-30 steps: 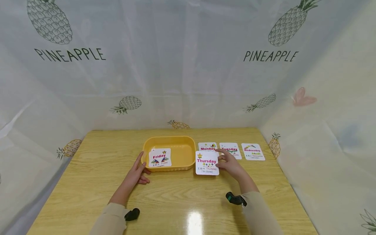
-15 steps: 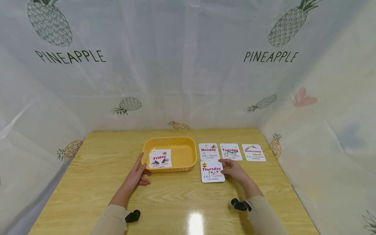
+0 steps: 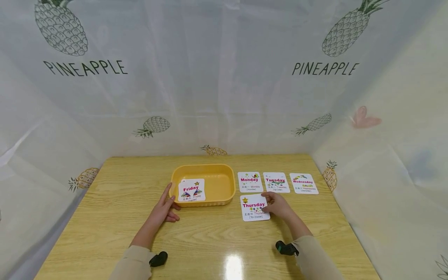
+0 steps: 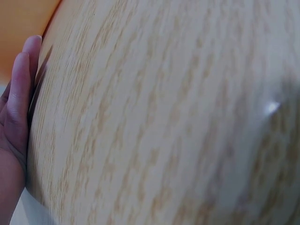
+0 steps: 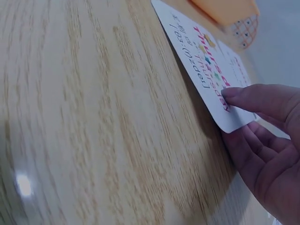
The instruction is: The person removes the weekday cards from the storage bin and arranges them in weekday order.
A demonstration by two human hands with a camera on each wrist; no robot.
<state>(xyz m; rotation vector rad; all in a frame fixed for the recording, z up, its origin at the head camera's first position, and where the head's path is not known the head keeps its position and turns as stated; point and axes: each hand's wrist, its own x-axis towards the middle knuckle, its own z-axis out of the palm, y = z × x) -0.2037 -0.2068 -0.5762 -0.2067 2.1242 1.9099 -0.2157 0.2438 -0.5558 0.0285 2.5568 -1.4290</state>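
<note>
My right hand [image 3: 277, 205] pinches the right edge of the white Thursday flashcard [image 3: 254, 214], thumb on its printed face and fingers beneath. In the right wrist view this card [image 5: 187, 56] is held at a slant close over the table, with a shadow under it. My left hand [image 3: 163, 209] rests against the left front corner of a yellow plastic tray [image 3: 220, 203], its fingers fairly straight. A Friday flashcard [image 3: 191, 190] leans inside the tray, on the left. Only fingers of the left hand [image 4: 18, 89] show beside the tray in the left wrist view.
Right of the tray, flashcards for Monday [image 3: 250, 187], Tuesday [image 3: 275, 188] and Wednesday [image 3: 303, 188] lie in a row behind the Thursday card. The wooden table [image 3: 203, 237] meets a pineapple-print curtain [image 3: 217, 97] at its back and sides.
My right hand has moved the Thursday card slightly right and toward me, from overlapping the Monday card to just in front of it. My left hand has stayed at the tray.
</note>
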